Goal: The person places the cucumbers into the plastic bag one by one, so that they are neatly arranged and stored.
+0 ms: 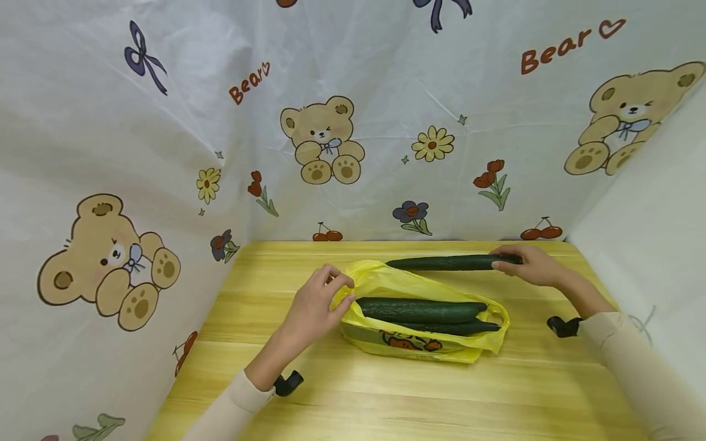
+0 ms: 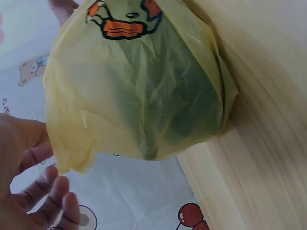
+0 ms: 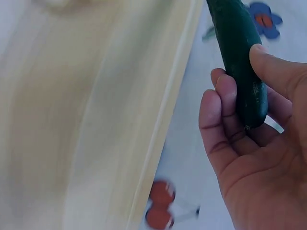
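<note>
In the head view a yellow plastic bag (image 1: 419, 350) with a printed cartoon lies on its side, its mouth facing up. Inside it are dark green cucumbers (image 1: 425, 310), side by side. At the bag's left end my left hand (image 1: 317, 306) pinches the rim; the left wrist view shows the bag's corner (image 2: 79, 148) by the thumb and forefinger, the other fingers loosely bent. Beyond the bag, my right hand (image 1: 535, 264) grips another long cucumber (image 1: 447, 263) by its right end. The right wrist view shows thumb and fingers around that cucumber's tip (image 3: 244, 91).
Everything stands on a light wooden table (image 1: 386, 398). A white sheet (image 1: 386, 208) printed with bears and flowers rises behind it and at the left. A plain white wall (image 1: 651, 245) borders the right side. Black wrist mounts (image 1: 564, 326) sit on both wrists.
</note>
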### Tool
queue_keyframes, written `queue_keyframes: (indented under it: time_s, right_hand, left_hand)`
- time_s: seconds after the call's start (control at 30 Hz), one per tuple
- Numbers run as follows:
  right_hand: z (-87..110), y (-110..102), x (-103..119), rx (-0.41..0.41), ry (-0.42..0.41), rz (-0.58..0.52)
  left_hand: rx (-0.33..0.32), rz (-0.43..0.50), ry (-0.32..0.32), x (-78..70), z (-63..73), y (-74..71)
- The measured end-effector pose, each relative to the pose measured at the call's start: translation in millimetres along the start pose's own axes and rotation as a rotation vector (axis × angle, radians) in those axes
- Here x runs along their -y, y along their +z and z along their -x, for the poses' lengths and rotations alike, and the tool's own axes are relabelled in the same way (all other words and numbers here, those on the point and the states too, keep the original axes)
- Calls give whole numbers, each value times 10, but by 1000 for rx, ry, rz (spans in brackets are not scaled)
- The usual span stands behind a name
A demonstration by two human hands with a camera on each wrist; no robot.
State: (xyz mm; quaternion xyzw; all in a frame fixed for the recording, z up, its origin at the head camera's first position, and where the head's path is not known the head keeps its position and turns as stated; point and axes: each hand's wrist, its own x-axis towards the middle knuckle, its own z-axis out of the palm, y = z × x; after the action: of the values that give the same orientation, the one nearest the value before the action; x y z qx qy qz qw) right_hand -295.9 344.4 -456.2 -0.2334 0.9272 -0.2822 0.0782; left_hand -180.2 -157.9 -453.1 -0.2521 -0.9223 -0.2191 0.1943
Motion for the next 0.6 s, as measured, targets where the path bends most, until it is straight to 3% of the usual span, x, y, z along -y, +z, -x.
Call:
queue_keyframes:
  time_s: [0.17,0.3,0.4,0.5,0.6]
  right_hand:
    - [434,-199,-247,-4,75,-26]
    - [696,-275,-385,7,134,-119]
    - [784,-226,-419,28,163,-150]
    - [779,-125,-416,24,168,-54]
    - [745,-49,-395,-34,169,69]
  left_hand:
    - [69,-71,-88,-22,63,41]
    - [113,-51,-172,-31,65,62]
    - [142,-28,-219,-40,42,87]
    - [173,-9,-238,-60,9,106]
    - [199,8,-233,-93,-36,104]
